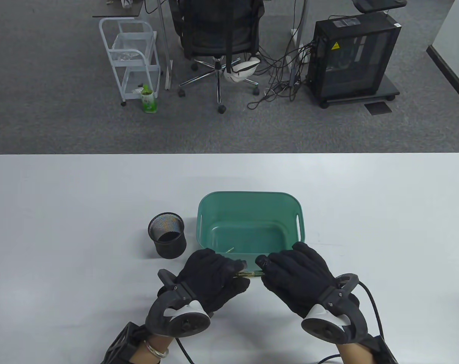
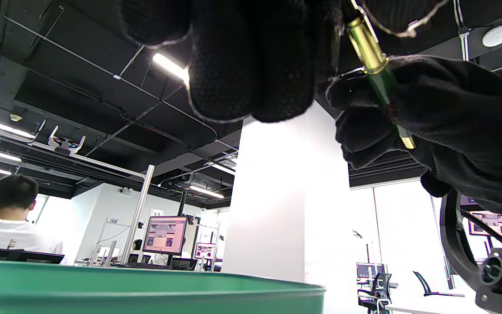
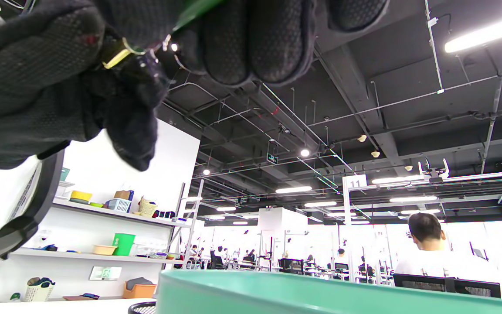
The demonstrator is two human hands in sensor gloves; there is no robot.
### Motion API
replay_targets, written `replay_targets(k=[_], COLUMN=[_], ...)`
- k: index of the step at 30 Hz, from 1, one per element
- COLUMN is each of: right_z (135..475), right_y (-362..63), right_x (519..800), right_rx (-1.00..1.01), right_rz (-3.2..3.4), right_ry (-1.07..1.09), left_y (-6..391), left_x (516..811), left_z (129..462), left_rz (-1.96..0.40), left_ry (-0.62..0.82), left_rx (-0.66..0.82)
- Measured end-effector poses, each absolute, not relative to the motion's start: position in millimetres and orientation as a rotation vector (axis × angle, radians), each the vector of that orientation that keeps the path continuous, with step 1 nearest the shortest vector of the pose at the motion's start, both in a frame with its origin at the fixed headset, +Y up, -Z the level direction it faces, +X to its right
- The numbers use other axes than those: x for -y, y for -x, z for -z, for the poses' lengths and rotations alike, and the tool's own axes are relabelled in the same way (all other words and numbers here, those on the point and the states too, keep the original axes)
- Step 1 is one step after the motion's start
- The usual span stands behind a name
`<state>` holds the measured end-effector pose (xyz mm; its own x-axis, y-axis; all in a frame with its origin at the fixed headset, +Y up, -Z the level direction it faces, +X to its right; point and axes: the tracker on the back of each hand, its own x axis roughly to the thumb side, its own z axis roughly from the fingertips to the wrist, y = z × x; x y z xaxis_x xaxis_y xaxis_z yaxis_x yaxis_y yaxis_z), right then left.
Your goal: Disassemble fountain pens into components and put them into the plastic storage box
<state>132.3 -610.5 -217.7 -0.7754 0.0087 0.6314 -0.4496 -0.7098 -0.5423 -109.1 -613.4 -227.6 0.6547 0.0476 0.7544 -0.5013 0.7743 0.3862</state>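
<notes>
Left hand (image 1: 210,278) fingers curled round one end of the slim green fountain pen with gold trim (image 1: 249,273); right hand (image 1: 296,278) fingers wrapped round its other end. So both hands grasp the same pen, nothing released. Only a short stretch of barrel shows between the gloves in the table view.

Pen long axis runs roughly 9-to-3 o'clock, level, held just above the white tabletop (image 1: 62,212) at the 6 o'clock rim of the teal plastic storage box (image 1: 248,197). Left wrist view: gold section by the left-hand fingers, green barrel passing into the right glove (gold band there too). Which end carries the nib I cannot tell, both are covered.

Neither hand is nearer, each has an end; the pull-apart or twist would go along that 9-3 axis, my judgement. Box lies at 12 o'clock from the fingers, just beside them, so the drop is a short reach.

One thin gold-coloured part (image 1: 230,250) already lies in the box near its 7 o'clock corner. Black mesh pen cup (image 1: 167,235) stands at 9 o'clock of the box, looks empty.
</notes>
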Motion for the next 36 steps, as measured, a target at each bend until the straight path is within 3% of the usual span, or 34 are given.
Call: replay_targets(k=[36], right_z=[219.1], right_y=[-132.7], right_x=[612.2], right_rx=[1.032], right_rz=[-2.526], right_ry=[-0.901], left_y=[108.8], left_x=[614.6], left_z=[227.8], left_rz=[-0.344], left_ry=[-0.626], left_rx=[0.823])
